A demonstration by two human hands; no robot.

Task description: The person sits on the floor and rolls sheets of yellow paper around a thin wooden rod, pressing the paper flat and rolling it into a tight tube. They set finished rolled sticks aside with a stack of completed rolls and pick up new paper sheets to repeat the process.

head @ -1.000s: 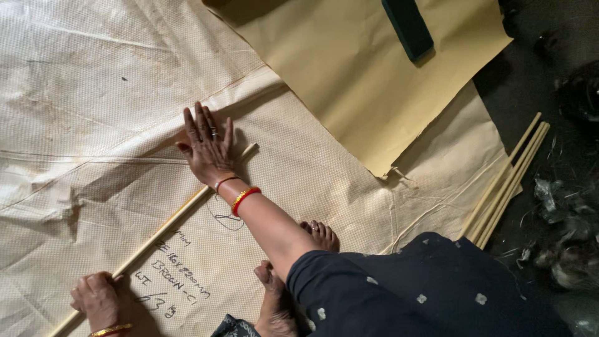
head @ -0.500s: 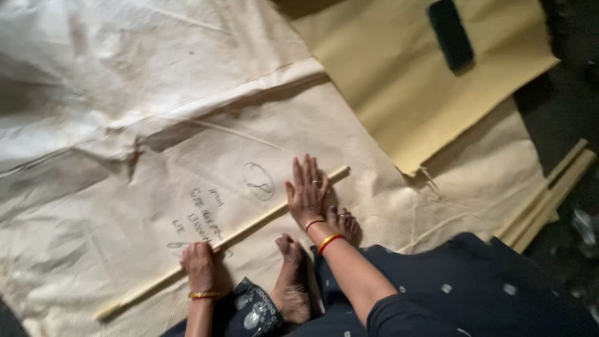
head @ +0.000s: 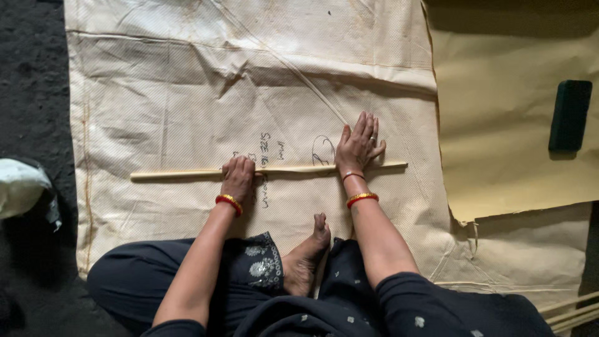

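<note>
A long pale wooden stick (head: 181, 175) lies across a cream woven sack sheet (head: 187, 81) spread on the floor. My left hand (head: 238, 178) is curled over the stick near its middle. My right hand (head: 359, 145) lies flat with fingers spread, its palm pressing down on the stick further to the right. Both wrists wear red and gold bangles. I sit cross-legged in dark clothes, with one bare foot (head: 306, 256) resting on the sheet between my arms.
A yellowish paper sheet (head: 499, 156) overlaps the sack on the right, with a dark green rectangular block (head: 569, 115) on it. More thin sticks (head: 571, 312) lie at the lower right. Dark ground and a pale bundle (head: 22, 187) are at the left.
The view has swung so the stick now lies level. Both hands rest on the stick, the left one gripping it nearer the middle than before.
</note>
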